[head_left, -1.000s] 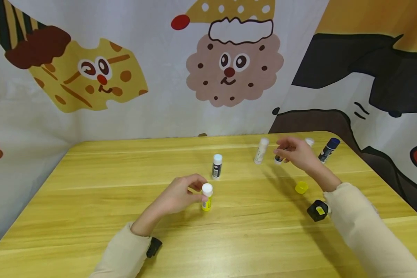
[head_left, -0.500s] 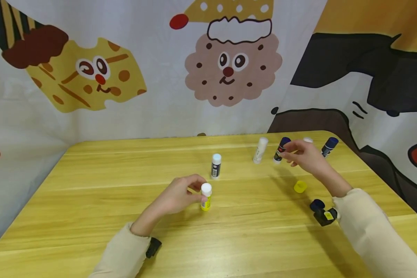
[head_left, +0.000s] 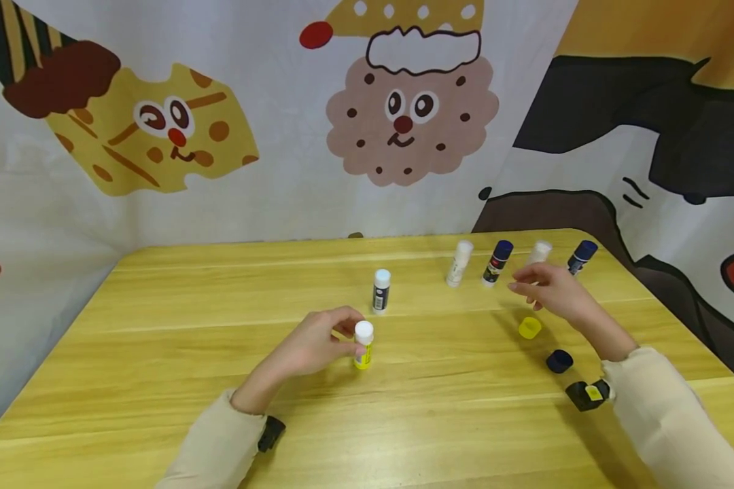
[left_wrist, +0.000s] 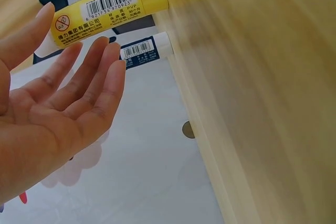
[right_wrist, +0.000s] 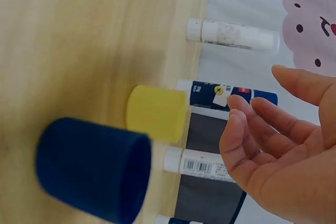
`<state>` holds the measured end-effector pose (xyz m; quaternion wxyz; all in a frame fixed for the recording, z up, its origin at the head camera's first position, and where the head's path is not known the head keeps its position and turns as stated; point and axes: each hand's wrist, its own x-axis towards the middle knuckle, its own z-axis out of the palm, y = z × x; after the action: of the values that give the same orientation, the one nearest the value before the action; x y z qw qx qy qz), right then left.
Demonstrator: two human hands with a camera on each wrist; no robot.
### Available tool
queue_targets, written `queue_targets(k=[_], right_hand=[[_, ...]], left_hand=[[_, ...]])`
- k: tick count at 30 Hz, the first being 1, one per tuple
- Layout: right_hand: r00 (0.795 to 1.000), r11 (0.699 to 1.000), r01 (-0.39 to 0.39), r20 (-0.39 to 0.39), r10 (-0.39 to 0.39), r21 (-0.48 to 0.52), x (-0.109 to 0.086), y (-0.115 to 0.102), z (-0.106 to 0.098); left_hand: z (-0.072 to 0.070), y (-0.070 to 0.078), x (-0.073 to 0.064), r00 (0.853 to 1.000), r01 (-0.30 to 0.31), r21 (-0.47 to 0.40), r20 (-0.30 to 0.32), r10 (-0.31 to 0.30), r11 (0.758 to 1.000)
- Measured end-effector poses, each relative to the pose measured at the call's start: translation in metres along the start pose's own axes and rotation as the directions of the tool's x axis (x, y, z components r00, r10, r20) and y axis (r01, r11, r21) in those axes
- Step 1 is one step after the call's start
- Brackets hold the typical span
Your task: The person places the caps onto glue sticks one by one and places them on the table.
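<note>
A yellow glue stick (head_left: pixel 365 357) with a white top stands upright on the table. My left hand (head_left: pixel 315 345) holds it between thumb and fingers; its barcode label shows in the left wrist view. Behind it stands a navy-labelled glue stick (head_left: pixel 380 294) with a white top. My right hand (head_left: pixel 553 291) hovers at the right, fingers loosely bent, holding nothing. Nearest to it are a white glue stick (head_left: pixel 539 252), partly hidden by the hand, and a navy glue stick (head_left: pixel 498 263). Below lie a yellow cap (right_wrist: pixel 156 114) and a navy cap (right_wrist: pixel 89 166).
Another white glue stick (head_left: pixel 459 263) stands left of the navy one. At the far right corner a second navy glue stick (head_left: pixel 582 256) is partly covered by the right hand. A cartoon-printed curtain (head_left: pixel 281 204) hangs behind the wooden table (head_left: pixel 220 292).
My right hand has drawn back to the right and toward me from the navy glue stick, which is left standing. The navy cap has come into view. The left hand stays still.
</note>
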<state>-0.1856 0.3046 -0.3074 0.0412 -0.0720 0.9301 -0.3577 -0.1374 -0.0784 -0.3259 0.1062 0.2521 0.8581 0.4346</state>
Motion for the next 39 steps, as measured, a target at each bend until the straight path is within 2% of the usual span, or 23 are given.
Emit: queue_targets(k=[5,16,25,33,39], right_hand=[[0.999,0.999,-0.051,0.016,0.051,-0.018,-0.005,0.004,0.002],[0.993,0.994,-0.110,0.051,0.111,-0.014,-0.010,0.014,0.004],[0.974,0.985,-0.170,0.149,0.169,-0.009,-0.010,0.018,0.006],[0.967,0.984,-0.171,0.202,0.158,0.049,-0.013,0.019,0.008],[0.967,0.983,-0.143,0.227,0.114,0.118,-0.012,0.022,0.012]], left_hand=[[0.000,0.000,0.001,1.000,-0.004,0.008,0.005,0.004,1.000],[-0.003,0.002,0.001,1.000,-0.011,0.006,0.019,0.011,1.000],[-0.003,0.002,0.001,1.000,-0.010,0.005,0.027,0.010,1.000],[-0.002,0.002,0.002,0.999,-0.007,-0.007,0.046,0.008,1.000],[0.000,0.001,0.005,0.998,-0.019,-0.005,0.064,0.019,1.000]])
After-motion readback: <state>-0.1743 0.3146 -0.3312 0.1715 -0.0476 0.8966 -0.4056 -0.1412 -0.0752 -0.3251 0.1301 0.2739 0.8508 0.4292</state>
